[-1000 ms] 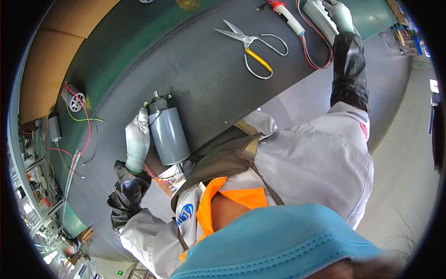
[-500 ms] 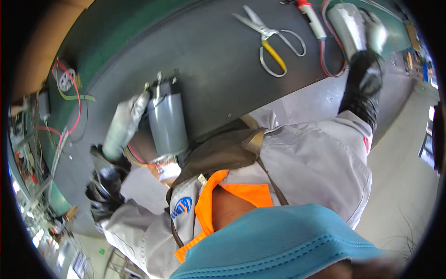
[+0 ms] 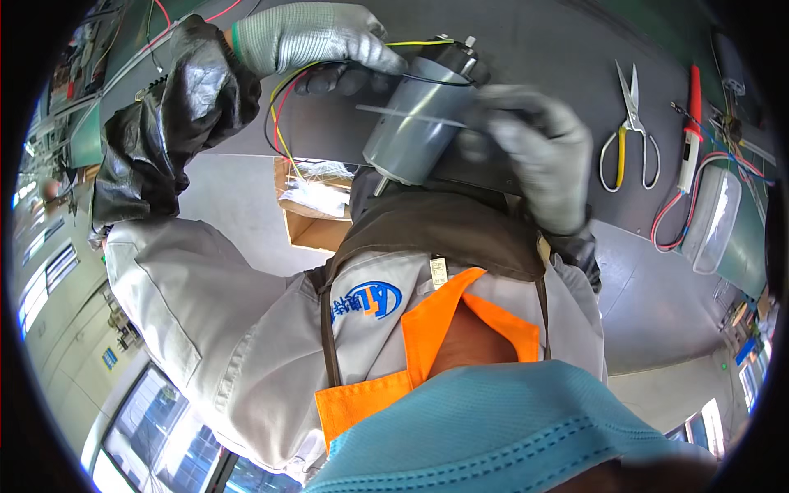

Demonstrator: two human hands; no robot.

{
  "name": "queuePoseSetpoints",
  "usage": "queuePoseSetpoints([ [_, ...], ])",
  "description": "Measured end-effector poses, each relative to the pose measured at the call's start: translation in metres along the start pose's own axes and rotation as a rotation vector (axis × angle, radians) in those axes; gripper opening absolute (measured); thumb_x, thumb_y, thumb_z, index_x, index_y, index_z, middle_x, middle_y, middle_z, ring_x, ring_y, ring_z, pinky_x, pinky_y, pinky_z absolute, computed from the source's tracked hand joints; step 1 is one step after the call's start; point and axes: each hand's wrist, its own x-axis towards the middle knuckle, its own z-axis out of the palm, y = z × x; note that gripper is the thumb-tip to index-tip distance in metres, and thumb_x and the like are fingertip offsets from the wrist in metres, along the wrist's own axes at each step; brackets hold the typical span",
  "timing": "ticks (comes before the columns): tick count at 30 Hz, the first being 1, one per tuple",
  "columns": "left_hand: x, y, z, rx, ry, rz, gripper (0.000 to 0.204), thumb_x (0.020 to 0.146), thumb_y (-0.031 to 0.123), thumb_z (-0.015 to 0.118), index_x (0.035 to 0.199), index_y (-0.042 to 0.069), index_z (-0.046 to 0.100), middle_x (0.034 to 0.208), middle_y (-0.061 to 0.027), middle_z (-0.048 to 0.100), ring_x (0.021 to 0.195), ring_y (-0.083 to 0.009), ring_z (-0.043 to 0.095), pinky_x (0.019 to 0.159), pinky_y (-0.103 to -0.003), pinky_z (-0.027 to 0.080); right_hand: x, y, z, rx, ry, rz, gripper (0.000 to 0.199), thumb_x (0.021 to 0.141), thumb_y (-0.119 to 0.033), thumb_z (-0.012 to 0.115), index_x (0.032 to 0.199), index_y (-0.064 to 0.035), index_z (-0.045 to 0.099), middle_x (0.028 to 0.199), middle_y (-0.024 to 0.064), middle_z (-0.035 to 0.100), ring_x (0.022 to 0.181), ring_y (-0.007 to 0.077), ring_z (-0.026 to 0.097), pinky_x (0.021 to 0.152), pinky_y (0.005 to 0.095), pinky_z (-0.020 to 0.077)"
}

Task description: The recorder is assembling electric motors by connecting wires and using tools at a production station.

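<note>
Head view: a grey motor (image 3: 415, 123) is held clear of the dark bench (image 3: 542, 33), in front of the chest, between two gloved hands. Its shaft points down toward the person; the terminal end faces away. Yellow, red and black wires (image 3: 283, 107) already run from the terminal end and loop off to the left, so the wiring appears attached. A thin pale strip, probably a cable tie (image 3: 403, 113), lies across the body; whether it is closed cannot be told. Judged on this, fastening or dressing of the leads is what remains.

Left hand (image 3: 316, 41): reaches in from the upper left, palm down, fingers curled together over the wires at the far end of the motor, touching or pinching them; exact grip is hidden.

Right hand (image 3: 534, 152): wraps the right side of the motor, fingers bent and close together, blurred.

Scissors (image 3: 629, 127), a red-handled tool (image 3: 690, 131) and a clear plastic tub (image 3: 711, 218) lie untouched on the bench, right. An open carton (image 3: 316, 209) sits below the motor.
</note>
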Motion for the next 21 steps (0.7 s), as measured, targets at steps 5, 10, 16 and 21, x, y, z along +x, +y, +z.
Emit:
queuePoseSetpoints([
  [5, -0.004, -0.019, -0.005, -0.126, -0.144, 0.124, 0.053, 0.1, 0.049, 0.056, 0.1, -0.001, 0.071, 0.064, -0.0067, 0.061, 0.043, -0.0114, 0.057, 0.041, -0.026, 0.045, 0.031, 0.026, 0.02, -1.306, -0.121, -0.752, 0.038, 0.08, -0.016, 0.065, 0.117, -0.0156, 0.07, 0.092, 0.0014, 0.069, 0.081, 0.022, 0.068, 0.07, 0.0329, 0.058],
  [10, 0.029, -0.051, 0.032, -0.367, 0.205, 0.496, 0.053, 0.102, 0.043, 0.049, 0.124, -0.003, 0.065, 0.093, -0.0096, 0.069, 0.061, -0.0107, 0.064, 0.05, -0.024, 0.05, 0.036, 0.021, 0.022, -1.256, -0.096, -0.797, 0.037, 0.076, -0.013, 0.065, 0.112, -0.0142, 0.073, 0.104, 0.0014, 0.072, 0.091, 0.0232, 0.07, 0.077, 0.0343, 0.0585],
  [16, 0.045, -0.04, 0.068, -0.767, 0.422, 0.446, 0.03, 0.097, 0.02, 0.072, 0.113, -0.005, 0.068, 0.098, -0.0034, 0.072, 0.08, -0.0046, 0.064, 0.062, -0.019, 0.052, 0.046, 0.019, 0.021, -0.274, 0.138, -0.308, 0.037, 0.088, 0.009, 0.059, 0.12, -0.0039, 0.071, 0.111, 0.008, 0.073, 0.09, 0.0154, 0.071, 0.076, 0.0283, 0.0593],
  [21, 0.048, -0.017, 0.08, -0.809, 0.536, 0.475, 0.024, 0.092, 0.011, 0.075, 0.108, -0.005, 0.071, 0.092, -0.0067, 0.074, 0.08, -0.006, 0.065, 0.074, -0.023, 0.056, 0.064, 0.011, 0.019, 0.135, 0.3, -0.144, 0.042, 0.097, 0.003, 0.056, 0.139, 0.0058, 0.053, 0.113, 0.017, 0.071, 0.08, 0.0133, 0.069, 0.062, 0.0228, 0.0547],
])
